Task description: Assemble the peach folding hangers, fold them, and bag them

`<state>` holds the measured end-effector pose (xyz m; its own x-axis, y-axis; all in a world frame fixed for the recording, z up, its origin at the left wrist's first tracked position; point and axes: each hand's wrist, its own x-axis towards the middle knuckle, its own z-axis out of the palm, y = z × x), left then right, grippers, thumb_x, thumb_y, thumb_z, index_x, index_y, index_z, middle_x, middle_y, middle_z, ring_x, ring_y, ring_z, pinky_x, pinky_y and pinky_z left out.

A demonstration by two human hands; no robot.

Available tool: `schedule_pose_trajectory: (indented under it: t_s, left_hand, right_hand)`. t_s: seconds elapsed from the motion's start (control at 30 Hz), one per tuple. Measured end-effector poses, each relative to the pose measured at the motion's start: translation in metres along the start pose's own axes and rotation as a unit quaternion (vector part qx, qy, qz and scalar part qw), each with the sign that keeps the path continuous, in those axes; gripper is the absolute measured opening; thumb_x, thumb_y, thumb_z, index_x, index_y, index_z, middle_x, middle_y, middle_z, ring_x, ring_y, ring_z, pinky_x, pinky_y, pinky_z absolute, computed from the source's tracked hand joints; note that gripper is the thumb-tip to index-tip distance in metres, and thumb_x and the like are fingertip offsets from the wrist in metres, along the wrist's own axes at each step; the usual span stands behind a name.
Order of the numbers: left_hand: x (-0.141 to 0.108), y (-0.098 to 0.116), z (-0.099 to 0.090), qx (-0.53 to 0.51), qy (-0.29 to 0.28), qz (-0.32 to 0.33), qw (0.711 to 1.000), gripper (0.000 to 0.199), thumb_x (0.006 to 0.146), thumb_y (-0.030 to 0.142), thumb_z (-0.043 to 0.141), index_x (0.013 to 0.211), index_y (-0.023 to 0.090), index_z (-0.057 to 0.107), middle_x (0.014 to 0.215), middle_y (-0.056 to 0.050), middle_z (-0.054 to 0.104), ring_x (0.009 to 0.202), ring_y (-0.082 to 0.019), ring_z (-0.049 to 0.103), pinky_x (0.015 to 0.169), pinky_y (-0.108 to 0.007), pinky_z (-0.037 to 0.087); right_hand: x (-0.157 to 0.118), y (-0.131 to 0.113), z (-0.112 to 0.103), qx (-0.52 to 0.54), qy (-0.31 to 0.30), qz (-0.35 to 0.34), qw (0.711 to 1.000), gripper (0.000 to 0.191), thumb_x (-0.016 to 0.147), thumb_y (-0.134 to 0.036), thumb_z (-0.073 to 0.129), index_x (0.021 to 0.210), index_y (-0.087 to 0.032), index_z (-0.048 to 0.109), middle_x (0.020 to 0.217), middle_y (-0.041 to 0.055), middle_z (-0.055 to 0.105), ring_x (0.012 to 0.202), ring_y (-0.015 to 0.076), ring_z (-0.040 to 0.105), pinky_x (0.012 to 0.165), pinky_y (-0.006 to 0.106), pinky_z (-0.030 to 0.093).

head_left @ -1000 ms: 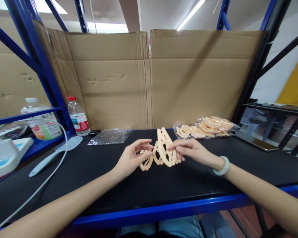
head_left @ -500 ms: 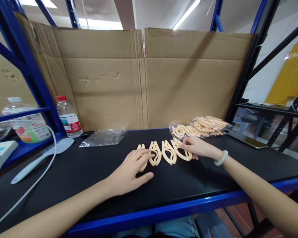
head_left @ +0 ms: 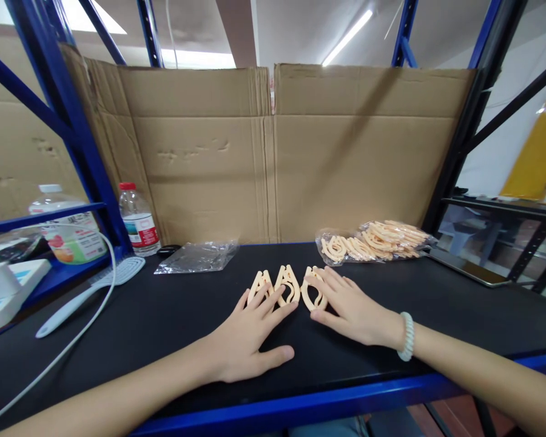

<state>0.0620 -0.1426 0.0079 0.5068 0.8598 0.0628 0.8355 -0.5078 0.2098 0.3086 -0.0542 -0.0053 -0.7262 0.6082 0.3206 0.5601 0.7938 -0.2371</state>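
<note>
A row of cream plastic folding hangers, folded into loops, lies on the black tabletop. My left hand (head_left: 250, 337) rests with spread fingers over the leftmost hanger (head_left: 256, 283) and reaches onto the middle hanger (head_left: 282, 274). Over the right end of the row lies my right hand (head_left: 357, 308), its fingers stretched out and touching the right hanger (head_left: 306, 296). That hand covers part of this hanger, and whatever else is beneath the palm is hidden. A pale coiled band circles my right wrist.
Behind the row sit a clear bag of more hangers (head_left: 377, 241) and a flat clear bag (head_left: 198, 257). A phone-like slab (head_left: 466, 267) lies at right. A hairbrush (head_left: 91, 291), white cable (head_left: 111, 285) and red-capped bottle (head_left: 139, 221) are at left. Cardboard (head_left: 204, 158) walls the back.
My right hand has gone from pinching the rightmost hanger to lying flat over the row's right end, further left. My left hand has spread its fingers. The view has shifted slightly.
</note>
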Motion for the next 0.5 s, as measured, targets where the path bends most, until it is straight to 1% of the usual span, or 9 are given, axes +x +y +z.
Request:
schedule_pose_trajectory:
  t_s: [0.07, 0.17, 0.27, 0.37, 0.43, 0.47, 0.5]
  left_hand:
    - [0.004, -0.005, -0.002, 0.016, -0.018, -0.011, 1.000, 0.069, 0.085, 0.063, 0.039, 0.145, 0.035, 0.018, 0.154, -0.008, 0.008, 0.138, -0.040, 0.001, 0.104, -0.067, 0.009]
    - [0.016, -0.022, -0.007, 0.033, -0.039, -0.019, 0.999, 0.070, 0.085, 0.065, 0.035, 0.145, 0.034, 0.015, 0.154, -0.009, 0.007, 0.139, -0.039, 0.001, 0.104, -0.067, 0.009]
    - [0.031, -0.048, -0.011, 0.049, -0.043, -0.024, 0.998, 0.072, 0.085, 0.068, 0.033, 0.145, 0.034, 0.014, 0.154, -0.008, 0.005, 0.139, -0.036, 0.002, 0.105, -0.066, 0.007]
    - [0.044, -0.071, -0.012, 0.062, -0.038, -0.038, 0.997, 0.072, 0.085, 0.068, 0.032, 0.145, 0.033, 0.016, 0.154, -0.008, 0.006, 0.139, -0.036, 0.002, 0.105, -0.065, 0.006]
    - [0.051, -0.081, -0.013, 0.076, -0.020, -0.037, 0.996, 0.069, 0.086, 0.065, 0.033, 0.145, 0.031, 0.020, 0.154, -0.008, 0.011, 0.139, -0.036, 0.007, 0.105, -0.065, 0.008]
    - [0.053, -0.085, -0.014, 0.088, 0.006, -0.025, 0.996, 0.064, 0.088, 0.062, 0.033, 0.143, 0.029, 0.025, 0.153, -0.008, 0.016, 0.139, -0.035, 0.012, 0.107, -0.062, 0.010]
    - [0.055, -0.088, -0.015, 0.104, 0.044, -0.011, 0.994, 0.059, 0.090, 0.057, 0.033, 0.140, 0.027, 0.031, 0.151, -0.008, 0.025, 0.139, -0.032, 0.017, 0.108, -0.059, 0.011]
  right_hand:
    - [0.007, -0.001, 0.008, -0.010, -0.036, -0.002, 0.999, 0.062, 0.089, -0.058, 0.037, 0.142, -0.027, 0.032, 0.148, 0.0122, 0.028, 0.137, 0.0375, 0.019, 0.105, 0.061, 0.019]
    - [0.029, 0.004, 0.018, -0.044, -0.053, 0.001, 0.998, 0.064, 0.090, -0.061, 0.031, 0.143, -0.027, 0.030, 0.150, 0.0119, 0.024, 0.138, 0.0364, 0.016, 0.108, 0.058, 0.014]
    - [0.058, 0.011, 0.027, -0.071, -0.062, 0.017, 0.995, 0.069, 0.088, -0.065, 0.026, 0.144, -0.025, 0.028, 0.151, 0.0133, 0.021, 0.139, 0.0357, 0.014, 0.109, 0.055, 0.013]
    - [0.086, 0.018, 0.036, -0.086, -0.061, 0.038, 0.994, 0.068, 0.088, -0.064, 0.025, 0.144, -0.025, 0.029, 0.150, 0.0132, 0.023, 0.138, 0.0365, 0.017, 0.108, 0.055, 0.016]
    - [0.100, 0.021, 0.040, -0.092, -0.054, 0.043, 0.993, 0.065, 0.089, -0.062, 0.026, 0.143, -0.025, 0.031, 0.149, 0.0127, 0.026, 0.137, 0.0361, 0.020, 0.106, 0.056, 0.018]
    - [0.106, 0.022, 0.042, -0.094, -0.046, 0.043, 0.994, 0.063, 0.090, -0.060, 0.027, 0.142, -0.025, 0.032, 0.149, 0.0128, 0.027, 0.137, 0.0354, 0.021, 0.106, 0.055, 0.019]
    - [0.109, 0.023, 0.043, -0.097, -0.030, 0.041, 0.994, 0.061, 0.091, -0.058, 0.028, 0.140, -0.024, 0.035, 0.148, 0.0132, 0.029, 0.136, 0.0344, 0.022, 0.106, 0.055, 0.020]
